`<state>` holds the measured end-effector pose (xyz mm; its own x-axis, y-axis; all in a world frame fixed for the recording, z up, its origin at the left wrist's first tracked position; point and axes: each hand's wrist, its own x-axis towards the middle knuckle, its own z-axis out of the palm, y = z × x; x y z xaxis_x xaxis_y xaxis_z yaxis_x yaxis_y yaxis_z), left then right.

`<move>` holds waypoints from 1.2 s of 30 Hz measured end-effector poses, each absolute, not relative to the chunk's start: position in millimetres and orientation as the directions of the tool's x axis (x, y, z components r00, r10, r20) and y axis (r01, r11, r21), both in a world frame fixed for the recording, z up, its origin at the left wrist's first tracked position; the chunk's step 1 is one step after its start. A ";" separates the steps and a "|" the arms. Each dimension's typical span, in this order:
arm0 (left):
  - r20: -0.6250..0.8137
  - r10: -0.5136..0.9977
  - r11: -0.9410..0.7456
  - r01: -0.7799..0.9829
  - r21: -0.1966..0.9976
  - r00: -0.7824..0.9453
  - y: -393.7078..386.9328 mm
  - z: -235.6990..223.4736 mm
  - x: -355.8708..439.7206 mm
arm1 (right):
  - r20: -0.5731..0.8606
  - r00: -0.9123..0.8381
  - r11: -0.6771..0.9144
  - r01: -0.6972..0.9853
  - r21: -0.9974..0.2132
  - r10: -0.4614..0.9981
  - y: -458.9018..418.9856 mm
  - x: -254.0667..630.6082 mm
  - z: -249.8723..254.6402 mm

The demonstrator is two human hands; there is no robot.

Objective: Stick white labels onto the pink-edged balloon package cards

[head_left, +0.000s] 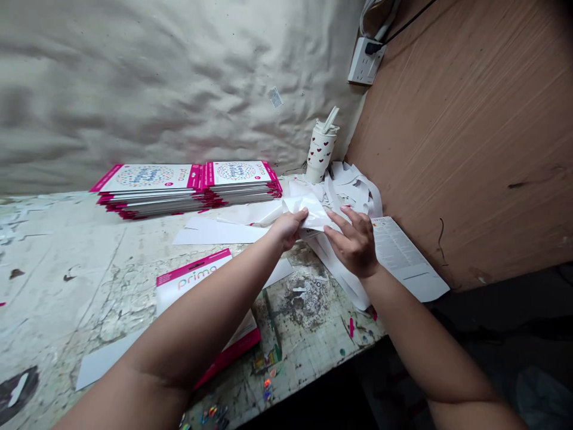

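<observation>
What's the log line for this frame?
left hand: grips crumpled white paper | right hand: grips same paper | nearby: stacked pink-edged printed cards; heart-print cup

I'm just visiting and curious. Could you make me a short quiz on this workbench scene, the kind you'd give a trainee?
1. What do the left hand and the right hand hold between them?
2. True or false: the heart-patterned cup stands upright with a straw in it.
3. Which word is printed on the loose pink-edged card? A) prize B) prima C) pasta

Key: 1) crumpled white paper; 2) true; 3) B.
</observation>
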<state>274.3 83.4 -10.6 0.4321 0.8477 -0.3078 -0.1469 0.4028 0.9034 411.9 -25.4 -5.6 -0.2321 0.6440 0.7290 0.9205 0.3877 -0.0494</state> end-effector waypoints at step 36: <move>-0.552 0.814 0.488 0.301 0.819 0.182 -44.8 7.1 -44.1 | 0.083 -0.151 0.167 0.715 -0.679 0.985 -20.6 256.5 5.2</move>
